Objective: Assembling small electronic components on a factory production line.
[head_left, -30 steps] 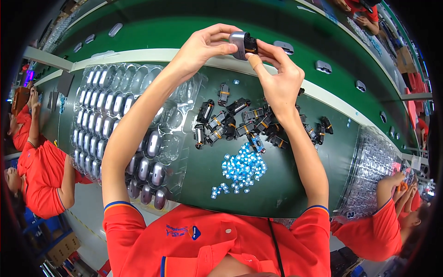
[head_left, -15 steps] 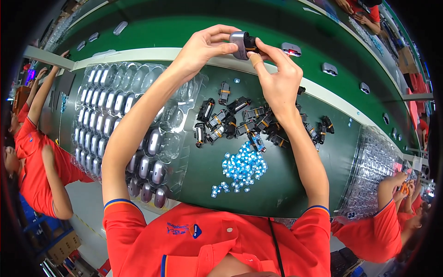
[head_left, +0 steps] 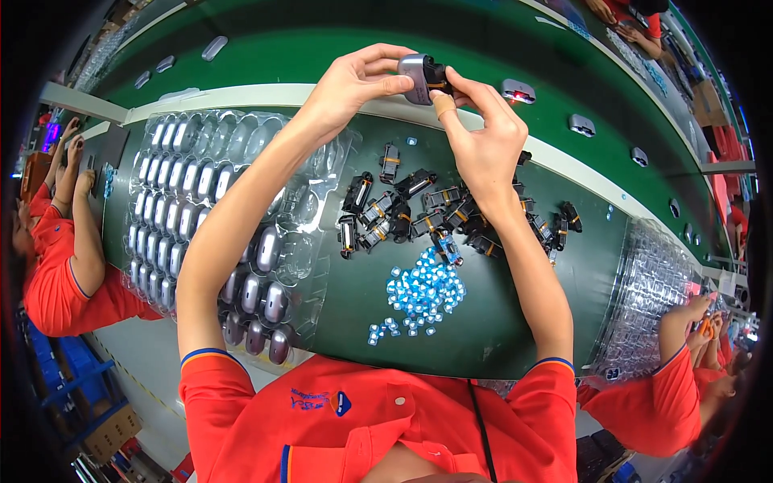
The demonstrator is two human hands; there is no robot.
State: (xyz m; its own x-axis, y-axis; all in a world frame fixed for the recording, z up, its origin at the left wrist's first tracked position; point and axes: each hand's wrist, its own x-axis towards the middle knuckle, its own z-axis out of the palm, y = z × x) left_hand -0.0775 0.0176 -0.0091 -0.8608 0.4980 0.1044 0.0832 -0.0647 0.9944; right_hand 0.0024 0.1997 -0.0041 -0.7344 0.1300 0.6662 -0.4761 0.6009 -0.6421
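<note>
A dark green tabletop (head_left: 499, 330) spans the frame's middle, a clear tray (head_left: 302, 197) of grey cases at left. At top centre, the left hand (head_left: 354, 80) grips a grey shell (head_left: 413, 79); the right hand (head_left: 487, 137) pinches the black insert (head_left: 437, 76) projecting from it. Small blue-and-white pieces (head_left: 427, 290) lie heaped below centre.

The upper body is fitted with a red polo shirt (head_left: 338, 374). Both the left sleeve (head_left: 213, 398) and the right sleeve (head_left: 554, 396) are short, each terminating in a dark blue hem band (head_left: 205, 352) with thin orange edging. The left chest carries blue script (head_left: 308, 400) beside a small blue-and-orange emblem (head_left: 341, 403). The collar (head_left: 362, 463) shows blue and orange edge stripes. A pale button (head_left: 400, 401) and a thin black cord (head_left: 483, 431) are located on the front. Right grip (head_left: 491, 133): one tan band (head_left: 444, 105) encircles the thumb
</note>
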